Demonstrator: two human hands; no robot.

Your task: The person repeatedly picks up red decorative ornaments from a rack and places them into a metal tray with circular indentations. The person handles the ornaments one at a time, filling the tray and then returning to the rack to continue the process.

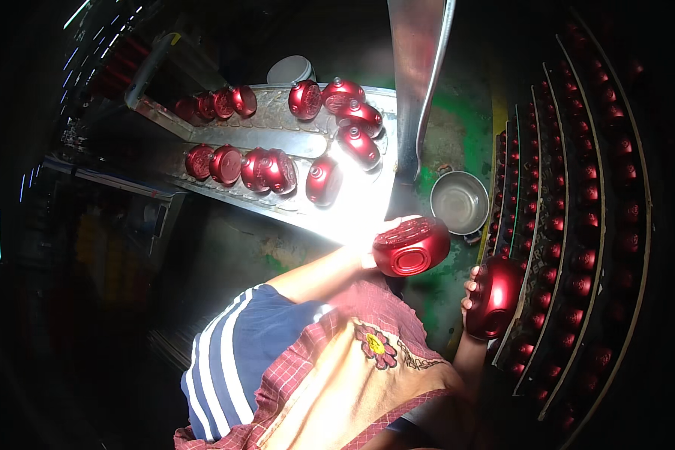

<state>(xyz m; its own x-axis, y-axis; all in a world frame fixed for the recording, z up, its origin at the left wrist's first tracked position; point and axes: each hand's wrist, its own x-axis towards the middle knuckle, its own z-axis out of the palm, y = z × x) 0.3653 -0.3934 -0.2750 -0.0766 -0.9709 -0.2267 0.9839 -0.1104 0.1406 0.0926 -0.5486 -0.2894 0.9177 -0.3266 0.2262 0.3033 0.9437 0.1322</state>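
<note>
My left hand (368, 256) is closed around a shiny red bottle (421, 252) with an embossed face and a round, ringed base. It holds the bottle tilted beside the brightly lit end of the conveyor. My right hand (469, 291) grips a second red bottle (497, 294) of the same kind at its left side, close to the shelves on the right. Its fingertips show along the bottle's edge; the thumb is hidden. More squat red bottles (305, 100) with small silvery necks stand in a loop on the metal conveyor (266, 142).
At right, a tiered rack (534, 187) carries long rows of red bottles. A round metal pot (460, 204) stands between it and the conveyor. An upright metal panel (415, 82) rises at the conveyor's right end. A white bucket (291, 70) sits behind the conveyor.
</note>
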